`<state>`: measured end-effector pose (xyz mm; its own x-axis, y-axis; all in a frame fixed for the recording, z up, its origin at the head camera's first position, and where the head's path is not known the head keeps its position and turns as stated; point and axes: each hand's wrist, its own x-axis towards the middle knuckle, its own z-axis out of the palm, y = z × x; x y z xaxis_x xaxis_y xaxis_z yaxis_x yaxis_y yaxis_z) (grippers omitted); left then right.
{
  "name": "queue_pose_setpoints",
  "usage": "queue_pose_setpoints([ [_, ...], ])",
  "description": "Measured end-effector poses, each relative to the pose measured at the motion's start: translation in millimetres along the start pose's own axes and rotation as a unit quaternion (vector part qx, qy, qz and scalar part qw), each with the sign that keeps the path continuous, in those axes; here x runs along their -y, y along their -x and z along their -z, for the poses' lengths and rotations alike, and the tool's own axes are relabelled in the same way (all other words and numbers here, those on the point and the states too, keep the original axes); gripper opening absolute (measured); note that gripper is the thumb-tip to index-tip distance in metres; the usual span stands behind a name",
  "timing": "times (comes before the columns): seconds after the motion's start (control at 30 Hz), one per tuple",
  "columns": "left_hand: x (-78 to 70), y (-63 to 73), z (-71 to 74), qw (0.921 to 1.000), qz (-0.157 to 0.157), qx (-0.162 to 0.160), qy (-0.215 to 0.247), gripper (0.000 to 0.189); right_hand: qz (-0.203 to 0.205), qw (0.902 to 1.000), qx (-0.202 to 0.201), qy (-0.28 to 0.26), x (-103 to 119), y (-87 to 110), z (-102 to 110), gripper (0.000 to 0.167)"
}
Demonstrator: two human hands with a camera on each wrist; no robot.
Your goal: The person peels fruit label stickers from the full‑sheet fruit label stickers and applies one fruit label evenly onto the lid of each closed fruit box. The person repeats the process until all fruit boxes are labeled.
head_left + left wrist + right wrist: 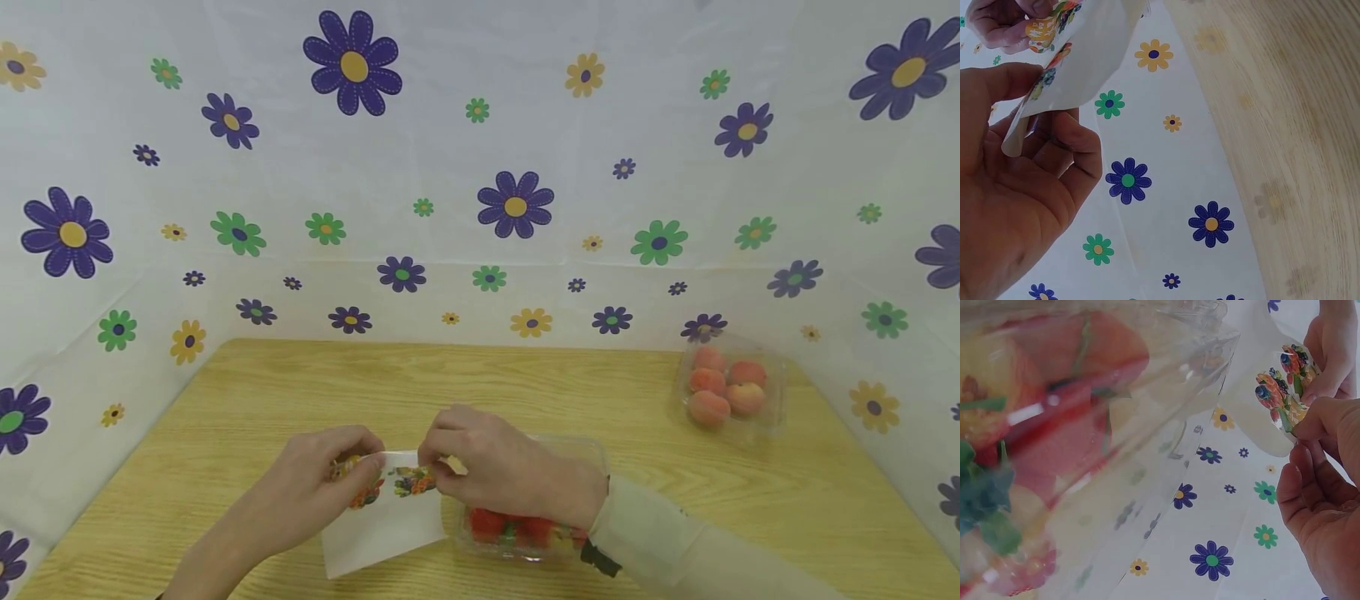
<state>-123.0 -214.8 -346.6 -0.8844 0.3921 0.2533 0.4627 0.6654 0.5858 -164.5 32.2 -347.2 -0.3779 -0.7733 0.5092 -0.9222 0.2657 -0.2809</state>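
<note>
A white sheet of fruit stickers [390, 529], with colourful fruit clusters printed along its upper part, is held tilted between both hands. My left hand [315, 479] pinches its upper left side between thumb and fingers; in the left wrist view the sheet bends away from that grip. At the upper right edge, the fingertips of my right hand [487, 467] pinch the sheet beside a printed cluster. A yellow-orange printed sticker [1041, 31] shows close by the right fingertips in the left wrist view. Under the right forearm sits a clear plastic box of strawberries [525, 529], partly hidden.
A second clear plastic box with several peaches [738, 398] stands at the back right of the wooden table [450, 383]. A white curtain with printed flowers [420, 158] encloses the back and both sides.
</note>
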Motion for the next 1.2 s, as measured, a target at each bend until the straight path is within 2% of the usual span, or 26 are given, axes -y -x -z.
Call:
queue_pose_setpoints([
  [0.4, -1.7, 1.1, 1.7, 0.9989, 0.044, 0.014, -0.005, 0.011, -0.008, 0.9997, 0.02, 0.014, 1.3, 1.2, 0.1, 0.011],
  [1.2, 3.1, 0.5, 1.1, 0.9984, 0.051, 0.022, 0.011, 0.011, -0.001, 0.9997, 0.026, -0.001, 0.5, 2.8, -2.0, 0.012],
])
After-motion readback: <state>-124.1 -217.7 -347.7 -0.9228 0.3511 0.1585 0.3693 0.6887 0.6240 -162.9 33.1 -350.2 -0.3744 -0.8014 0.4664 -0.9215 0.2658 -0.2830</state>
